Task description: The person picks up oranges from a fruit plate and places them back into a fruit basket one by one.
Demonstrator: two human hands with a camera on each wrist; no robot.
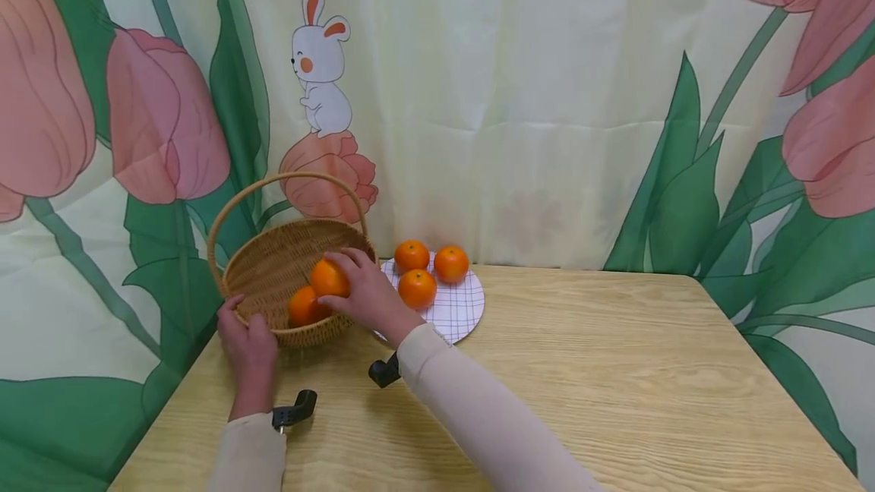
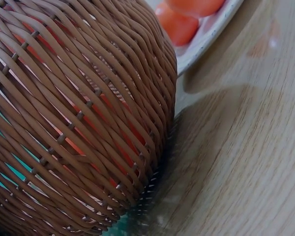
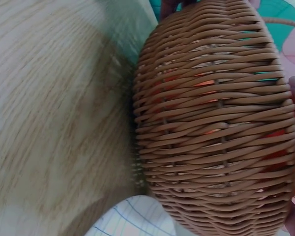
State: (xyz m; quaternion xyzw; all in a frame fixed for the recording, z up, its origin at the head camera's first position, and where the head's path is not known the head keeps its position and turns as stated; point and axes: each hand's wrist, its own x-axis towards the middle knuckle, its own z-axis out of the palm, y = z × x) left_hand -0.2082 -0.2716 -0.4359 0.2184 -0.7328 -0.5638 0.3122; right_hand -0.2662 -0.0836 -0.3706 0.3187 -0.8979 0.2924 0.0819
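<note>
Orange (image 1: 328,279) pinched in right hand (image 1: 369,291); left hand (image 1: 249,344) grips basket (image 1: 307,335) at rim; wood-grain table (image 1: 588,370); tulip-print curtain (image 1: 547,97) behind

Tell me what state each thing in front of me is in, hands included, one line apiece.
Round tan wicker basket, open, arched handle raised
Round white plate with blue checks, flat on the light wood-grain table
Three round orange fruits, on the plate, unpeeled
Another round orange fruit, inside the basket
Left grip, holding the basket's rim
Right grip, holding one more round orange fruit at the basket's opening
Tulip-print fabric backdrop, hanging
</note>
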